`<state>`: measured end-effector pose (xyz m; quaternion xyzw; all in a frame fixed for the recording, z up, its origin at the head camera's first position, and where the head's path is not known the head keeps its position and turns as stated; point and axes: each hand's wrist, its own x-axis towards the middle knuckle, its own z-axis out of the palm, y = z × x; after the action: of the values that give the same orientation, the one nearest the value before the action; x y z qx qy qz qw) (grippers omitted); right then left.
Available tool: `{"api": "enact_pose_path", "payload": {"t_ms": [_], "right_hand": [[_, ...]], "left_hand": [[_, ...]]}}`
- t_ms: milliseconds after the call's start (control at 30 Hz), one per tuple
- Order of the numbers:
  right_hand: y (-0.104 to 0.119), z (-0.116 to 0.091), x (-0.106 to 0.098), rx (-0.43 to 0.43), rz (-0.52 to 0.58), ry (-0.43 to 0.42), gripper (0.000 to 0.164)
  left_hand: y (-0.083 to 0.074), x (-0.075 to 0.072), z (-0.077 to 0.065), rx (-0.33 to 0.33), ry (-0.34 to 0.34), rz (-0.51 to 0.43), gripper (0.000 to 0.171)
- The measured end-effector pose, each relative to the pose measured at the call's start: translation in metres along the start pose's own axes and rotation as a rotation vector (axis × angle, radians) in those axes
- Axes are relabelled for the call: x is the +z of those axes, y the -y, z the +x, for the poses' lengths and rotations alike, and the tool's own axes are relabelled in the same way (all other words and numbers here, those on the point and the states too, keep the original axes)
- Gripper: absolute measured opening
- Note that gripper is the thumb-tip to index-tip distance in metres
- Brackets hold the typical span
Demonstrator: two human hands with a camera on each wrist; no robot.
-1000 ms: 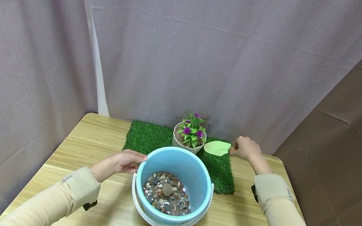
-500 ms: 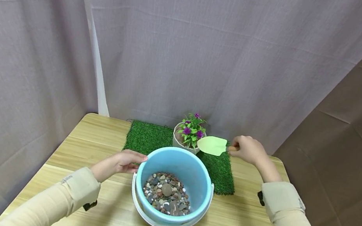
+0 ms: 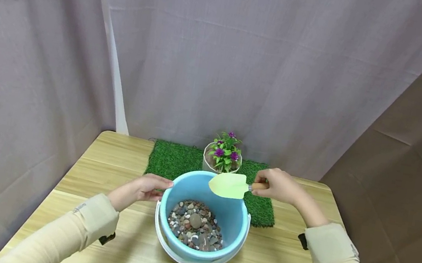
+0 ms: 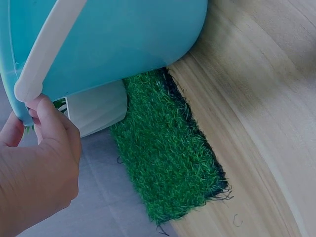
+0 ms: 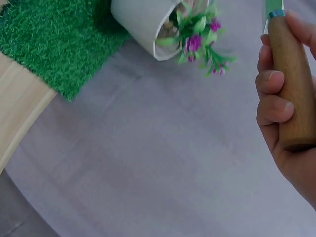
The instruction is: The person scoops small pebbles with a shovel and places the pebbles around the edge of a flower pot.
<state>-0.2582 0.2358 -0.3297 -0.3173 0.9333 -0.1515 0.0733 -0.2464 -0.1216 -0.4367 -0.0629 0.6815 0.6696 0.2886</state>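
Note:
My left hand pinches the rim of a light blue bucket at its left side. In the left wrist view, the thumb and fingers close on the rim beside the white handle. Mixed pebbles cover the bucket's bottom, with a few bigger stones among them. My right hand grips the wooden handle of a pale green garden trowel. The trowel's blade points left and overlaps the bucket's far inner wall in the head view, above the pebbles.
Behind the bucket, a white flowerpot with purple flowers stands on a green artificial grass mat. All of it rests on a wooden table. Grey curtains hang behind, a brown one at the right.
My right hand has brought the trowel left and nearer, from beside the flowerpot to over the bucket's far rim. My left hand has stayed at the rim.

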Motion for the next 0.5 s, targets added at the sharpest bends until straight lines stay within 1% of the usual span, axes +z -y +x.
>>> {"api": "enact_pose_path", "payload": {"t_ms": [167,400,500], "right_hand": [[0.008,0.001,0.017,-0.076,-0.044,0.011,0.027],[0.023,0.003,0.039,-0.102,-0.089,0.047,0.032],[0.029,0.004,0.046,-0.127,-0.136,0.044,0.033]], "left_hand": [[-0.004,0.003,-0.004,-0.004,0.011,-0.021,0.043],[-0.002,0.001,-0.001,-0.001,0.007,-0.014,0.044],[-0.001,0.000,-0.001,0.005,0.013,-0.018,0.044]]}}
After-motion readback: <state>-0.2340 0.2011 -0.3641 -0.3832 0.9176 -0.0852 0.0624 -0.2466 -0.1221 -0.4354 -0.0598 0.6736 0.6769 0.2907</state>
